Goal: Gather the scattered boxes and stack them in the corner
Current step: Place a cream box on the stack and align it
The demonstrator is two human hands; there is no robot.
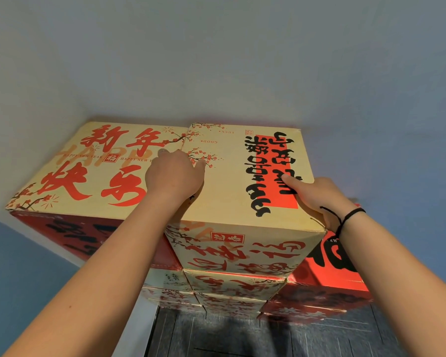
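Observation:
A yellow cardboard box (232,181) with a red panel and black brush lettering sits on top of a tall stack in the corner. My left hand (174,175) grips its left edge, thumb on the top face. My right hand (312,195) grips its right edge, thumb lying on the red panel. Beside it on the left lies a second yellow box (88,166) with large red characters, touching it. Below them, several yellow and red boxes (232,282) form the rest of the stack.
Red boxes (337,269) with black lettering stand lower at the right of the stack. Blue-grey walls (216,60) meet behind the stack. Dark tiled floor (268,336) shows at the bottom.

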